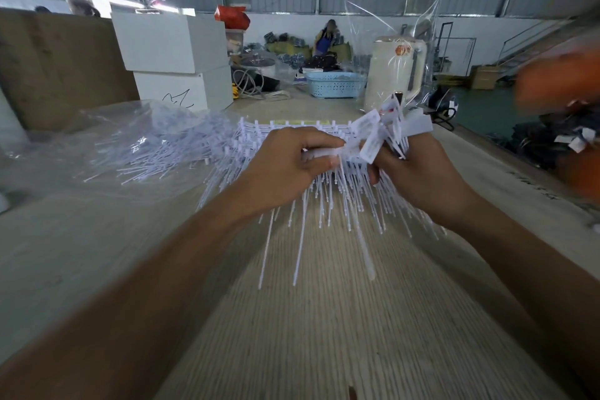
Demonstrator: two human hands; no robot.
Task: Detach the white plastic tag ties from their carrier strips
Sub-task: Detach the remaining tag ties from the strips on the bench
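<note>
White plastic tag ties [324, 198] are fanning out over a pale wooden table [324, 318], some attached to carrier strips [292, 125]; the left hand [285, 166] is pinching a strip at its top; the right hand [418, 172] is grasping a bunch of flat tag heads [389, 130]; loose ties are lying on a clear plastic bag [136, 140] to the left.

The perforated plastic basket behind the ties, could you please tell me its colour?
The perforated plastic basket is light blue, seen in the head view.
</note>
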